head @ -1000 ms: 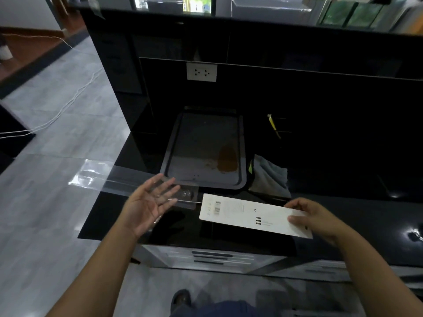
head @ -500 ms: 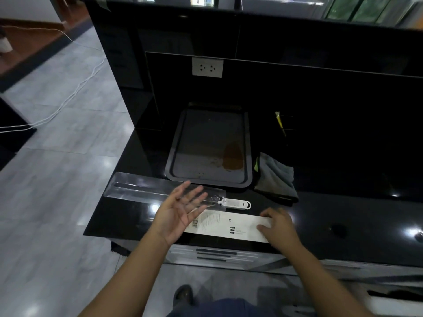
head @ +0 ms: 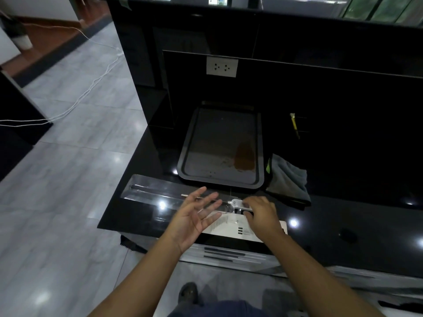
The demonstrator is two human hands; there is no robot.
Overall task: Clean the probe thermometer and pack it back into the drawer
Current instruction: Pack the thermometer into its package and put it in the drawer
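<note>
At the table's (head: 343, 216) front edge our right hand (head: 261, 213) pinches the probe thermometer's (head: 237, 203) white head to lift it for cleaning, while our left hand (head: 194, 216) hovers spread wide, empty.

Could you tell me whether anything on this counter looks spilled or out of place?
Yes: the dark baking tray has a brown stain pooled near its front right corner, with small specks beside it. The grey cloth lies crumpled just right of the tray.
</note>
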